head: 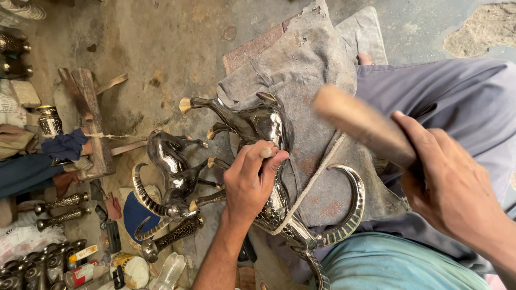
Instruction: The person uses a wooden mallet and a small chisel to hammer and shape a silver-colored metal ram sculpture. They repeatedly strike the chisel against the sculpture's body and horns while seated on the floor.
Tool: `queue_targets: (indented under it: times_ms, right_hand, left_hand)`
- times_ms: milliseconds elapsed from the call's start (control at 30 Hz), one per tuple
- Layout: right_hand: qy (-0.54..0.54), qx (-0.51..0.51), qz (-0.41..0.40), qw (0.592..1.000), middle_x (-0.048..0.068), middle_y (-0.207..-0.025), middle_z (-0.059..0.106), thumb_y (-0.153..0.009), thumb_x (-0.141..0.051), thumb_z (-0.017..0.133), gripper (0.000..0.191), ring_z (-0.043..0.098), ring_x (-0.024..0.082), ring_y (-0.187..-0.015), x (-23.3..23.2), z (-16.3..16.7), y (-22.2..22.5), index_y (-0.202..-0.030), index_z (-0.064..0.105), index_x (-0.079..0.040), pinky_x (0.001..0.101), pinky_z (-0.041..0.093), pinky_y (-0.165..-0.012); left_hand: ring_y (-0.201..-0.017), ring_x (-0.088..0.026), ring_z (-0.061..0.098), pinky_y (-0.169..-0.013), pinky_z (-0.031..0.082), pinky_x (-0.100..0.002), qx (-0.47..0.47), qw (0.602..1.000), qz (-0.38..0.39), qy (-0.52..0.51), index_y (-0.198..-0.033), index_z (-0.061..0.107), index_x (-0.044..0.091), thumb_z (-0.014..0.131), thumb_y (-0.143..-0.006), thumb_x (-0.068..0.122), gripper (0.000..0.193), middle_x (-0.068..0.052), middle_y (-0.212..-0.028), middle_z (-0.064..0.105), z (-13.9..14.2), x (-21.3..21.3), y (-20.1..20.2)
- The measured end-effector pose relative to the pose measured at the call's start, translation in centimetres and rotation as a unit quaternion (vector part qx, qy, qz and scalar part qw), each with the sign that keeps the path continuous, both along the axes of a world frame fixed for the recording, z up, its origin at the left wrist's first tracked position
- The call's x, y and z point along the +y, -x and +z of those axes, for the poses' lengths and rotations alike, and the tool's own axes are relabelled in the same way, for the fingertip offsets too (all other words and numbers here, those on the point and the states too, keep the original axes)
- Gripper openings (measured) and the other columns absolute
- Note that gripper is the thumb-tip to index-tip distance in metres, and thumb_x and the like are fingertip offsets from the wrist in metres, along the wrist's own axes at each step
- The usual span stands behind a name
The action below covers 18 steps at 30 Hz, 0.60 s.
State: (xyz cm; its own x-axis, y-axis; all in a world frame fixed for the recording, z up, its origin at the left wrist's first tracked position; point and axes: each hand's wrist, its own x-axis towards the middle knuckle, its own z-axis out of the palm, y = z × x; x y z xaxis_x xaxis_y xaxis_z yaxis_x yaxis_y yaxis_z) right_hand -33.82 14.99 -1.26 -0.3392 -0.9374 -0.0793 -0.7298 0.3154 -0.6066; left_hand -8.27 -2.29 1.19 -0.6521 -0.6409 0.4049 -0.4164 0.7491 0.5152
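A shiny dark metal animal figure (269, 126) with long curved horns (352, 207) lies on a grey cloth (312, 70) across my lap. My left hand (250, 180) is closed on a small chisel-like tool whose top (266, 152) sticks out of the fist, set against the figure's body. My right hand (451, 188) grips a wooden mallet (357, 123), raised and blurred, to the right of the figure. A thin string (314, 180) runs across the cloth over the figure.
A second horned metal figure (169, 172) lies on the floor to the left. Metal candlestick-like pieces (62, 203), bottles (80, 274) and a blue cap (134, 212) clutter the lower left. A wooden block (94, 123) and a small metal vase (49, 119) lie further left.
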Motion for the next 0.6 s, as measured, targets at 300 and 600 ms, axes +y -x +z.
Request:
queue_targets:
  times_ms: [300,600]
  right_hand:
    - [0.129,0.106,0.039,0.985,0.015,-0.113,0.063,-0.072,-0.007,0.072,0.081,0.064,0.032,-0.097,-2.1,6.5,-0.4,-0.15,0.051,-0.012,0.045,0.05,-0.086]
    - [0.114,0.141,0.035,0.983,0.018,-0.117,0.064,-0.074,-0.005,0.069,0.081,0.064,0.032,-0.098,-1.6,6.7,0.6,-0.152,0.053,-0.014,0.0449,0.05,-0.091]
  left_hand:
    - [-0.076,-0.017,0.07,-0.064,0.061,-0.032,-0.013,1.0,0.02,-0.008,-0.109,0.056,0.007,0.076,-0.098,0.016,0.025,-0.007,-0.095,0.07,-0.5,0.3,0.0]
    - [-0.066,-0.02,0.069,-0.054,0.06,-0.033,-0.159,0.987,-0.029,-0.025,-0.131,0.055,0.016,0.07,-0.1,0.026,0.037,-0.005,-0.086,0.065,1.3,-0.6,0.9]
